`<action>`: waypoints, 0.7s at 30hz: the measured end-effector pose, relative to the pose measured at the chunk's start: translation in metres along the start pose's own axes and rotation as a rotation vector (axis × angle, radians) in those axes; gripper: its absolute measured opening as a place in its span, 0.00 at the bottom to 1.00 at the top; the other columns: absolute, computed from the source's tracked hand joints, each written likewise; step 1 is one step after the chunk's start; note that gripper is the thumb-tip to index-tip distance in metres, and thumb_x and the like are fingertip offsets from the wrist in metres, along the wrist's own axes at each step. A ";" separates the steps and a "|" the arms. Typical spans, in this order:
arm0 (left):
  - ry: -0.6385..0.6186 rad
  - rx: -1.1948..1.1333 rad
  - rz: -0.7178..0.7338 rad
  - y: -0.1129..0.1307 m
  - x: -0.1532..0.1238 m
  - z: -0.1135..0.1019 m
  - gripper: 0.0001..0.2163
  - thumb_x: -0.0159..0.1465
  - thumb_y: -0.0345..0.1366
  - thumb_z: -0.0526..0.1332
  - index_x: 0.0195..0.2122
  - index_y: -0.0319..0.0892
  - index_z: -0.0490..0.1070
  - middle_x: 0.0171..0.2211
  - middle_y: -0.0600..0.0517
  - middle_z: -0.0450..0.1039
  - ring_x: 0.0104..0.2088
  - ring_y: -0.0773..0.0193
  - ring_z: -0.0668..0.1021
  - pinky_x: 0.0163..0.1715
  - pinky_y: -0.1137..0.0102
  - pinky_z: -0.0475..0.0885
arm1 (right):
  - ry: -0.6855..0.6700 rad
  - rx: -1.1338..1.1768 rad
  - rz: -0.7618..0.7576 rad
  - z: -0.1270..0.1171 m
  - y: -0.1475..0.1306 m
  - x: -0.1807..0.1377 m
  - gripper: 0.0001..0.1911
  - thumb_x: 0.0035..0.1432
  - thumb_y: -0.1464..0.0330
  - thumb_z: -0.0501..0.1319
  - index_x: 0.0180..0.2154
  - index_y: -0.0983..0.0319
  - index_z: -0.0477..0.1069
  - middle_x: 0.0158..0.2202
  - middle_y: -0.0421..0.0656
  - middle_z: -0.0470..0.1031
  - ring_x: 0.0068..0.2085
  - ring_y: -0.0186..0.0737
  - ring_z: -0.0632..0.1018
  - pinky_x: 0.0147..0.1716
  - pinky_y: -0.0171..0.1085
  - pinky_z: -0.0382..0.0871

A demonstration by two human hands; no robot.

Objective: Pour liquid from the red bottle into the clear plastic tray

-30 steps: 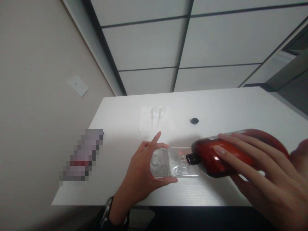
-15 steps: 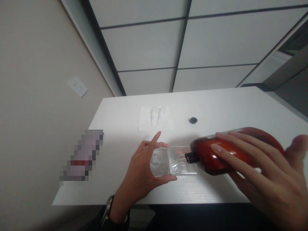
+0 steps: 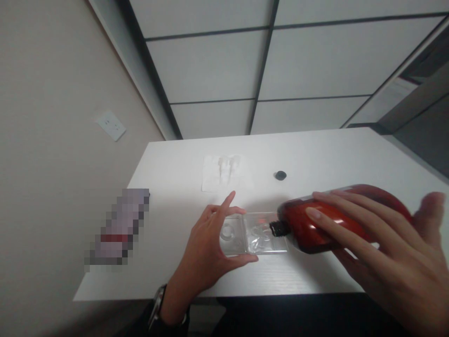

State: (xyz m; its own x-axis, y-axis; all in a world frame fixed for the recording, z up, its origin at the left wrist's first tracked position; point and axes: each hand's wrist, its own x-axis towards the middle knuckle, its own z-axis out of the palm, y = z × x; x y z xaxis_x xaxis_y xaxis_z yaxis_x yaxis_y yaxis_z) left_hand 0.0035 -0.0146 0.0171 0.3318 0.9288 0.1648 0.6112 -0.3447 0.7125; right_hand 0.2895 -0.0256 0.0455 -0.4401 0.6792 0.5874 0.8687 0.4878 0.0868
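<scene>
Red bottle (image 3: pixel 322 224) lies tipped nearly on its side at the right of the frame, its dark threaded neck (image 3: pixel 279 229) reaching left over the right part of a clear case (image 3: pixel 227 232) in the lower middle. The right hand (image 3: pixel 393 252) has its fingers spread wide along the bottle's body, holding it. The left hand (image 3: pixel 210 250) makes a wide C around the case's left part, thumb along the near edge and a finger along the far one, apparently steadying it.

As far as can be judged, uncapping is done: the neck is bare, and a small dark disc, probably the cap (image 3: pixel 280 175), lies on the surface (image 3: pixel 175 180) near the centre. No stream shows at the mouth, and whether any liquid is in the case cannot be told. The bottle is not yet upright, nor its neck closed.

Beyond the case, above centre, a pale sheet (image 3: pixel 209 180) bears two whitish, blurred shapes. A pixelated item (image 3: pixel 119 224) sits at the left, well apart from the hands. Nothing visible blocks the gap between neck and case, though the bottle's shoulder overlaps the case's right end and the left hand covers its other end.
</scene>
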 end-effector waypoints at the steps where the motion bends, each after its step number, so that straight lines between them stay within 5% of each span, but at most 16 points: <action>1: -0.001 0.000 0.002 0.000 0.000 0.000 0.49 0.50 0.36 0.82 0.69 0.54 0.57 0.63 0.48 0.75 0.60 0.44 0.75 0.59 0.46 0.74 | -0.001 0.000 -0.004 0.000 0.000 0.000 0.40 0.70 0.75 0.49 0.76 0.39 0.45 0.61 0.45 0.77 0.51 0.58 0.84 0.68 0.76 0.52; 21: 0.005 0.002 0.011 0.000 0.000 0.000 0.51 0.50 0.36 0.83 0.70 0.53 0.56 0.63 0.48 0.76 0.59 0.45 0.76 0.59 0.47 0.74 | -0.021 -0.045 -0.065 -0.005 0.002 0.002 0.35 0.74 0.70 0.49 0.76 0.44 0.45 0.63 0.46 0.76 0.55 0.56 0.82 0.72 0.70 0.46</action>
State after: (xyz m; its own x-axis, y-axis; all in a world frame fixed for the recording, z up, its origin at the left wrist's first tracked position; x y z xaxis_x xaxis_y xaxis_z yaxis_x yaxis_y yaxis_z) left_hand 0.0034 -0.0147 0.0165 0.3349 0.9257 0.1760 0.6093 -0.3552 0.7089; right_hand 0.2918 -0.0260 0.0512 -0.5001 0.6587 0.5621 0.8473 0.5061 0.1608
